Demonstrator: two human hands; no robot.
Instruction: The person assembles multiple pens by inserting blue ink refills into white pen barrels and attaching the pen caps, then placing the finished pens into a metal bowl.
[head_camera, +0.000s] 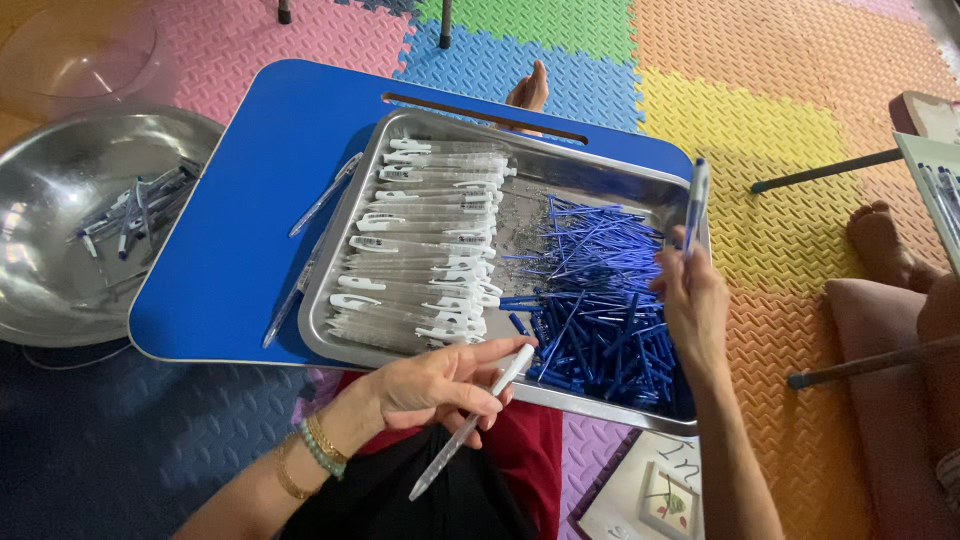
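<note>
Head view: left hand (435, 385) at 6 o'clock of the steel tray (655, 195), fingers pinched round a clear pen barrel (470, 425); white cap end points to 1 o'clock over the tray's near rim, tip slants down toward the lap. Right hand (690, 300) at the tray's 4 o'clock side, fingers closed on an assembled blue pen (697, 203) held nearly upright above the far right corner. Tray sits on a blue lap table (250, 200). Tray left half: clear barrels with white caps (425, 245) laid in rows. Tray right half: loose heap of blue refills (595, 310), touching the barrel rows near centre. Two finished pens (325, 195) lie on the table just beside the tray's 9 o'clock edge. Steel bowl (60, 200) at 9 o'clock, well apart from the tray, holds a few more pens (135, 210). Coloured foam mats (800, 100) under everything. Another person's foot (880, 240) at 3 o'clock
</note>
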